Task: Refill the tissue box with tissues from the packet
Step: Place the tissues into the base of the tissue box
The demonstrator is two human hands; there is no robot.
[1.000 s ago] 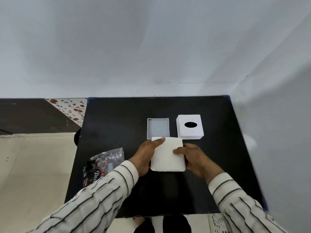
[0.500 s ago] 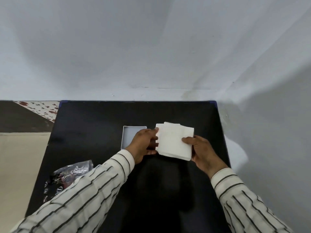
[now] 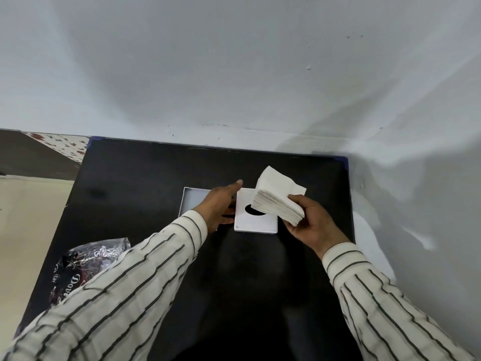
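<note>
My right hand [image 3: 311,224] grips a thick stack of white tissues [image 3: 278,198], held tilted above the white box top with the oval hole [image 3: 253,218]. My left hand [image 3: 220,204] rests against that box top's left side, thumb underneath, fingers stretched forward. Behind my left hand lies the open white box tray [image 3: 191,201], partly hidden by the hand. The crumpled dark plastic tissue packet [image 3: 86,264] lies at the near left of the black table [image 3: 145,178].
The black table sits in a corner, with a white wall [image 3: 234,74] behind it and another on its right. Floor and a patterned tile strip [image 3: 62,145] show past the table's left edge.
My left hand let go of the tissue stack and moved onto the box top. My right hand alone lifted the stack to the right and tilted it. The camera moved closer.
</note>
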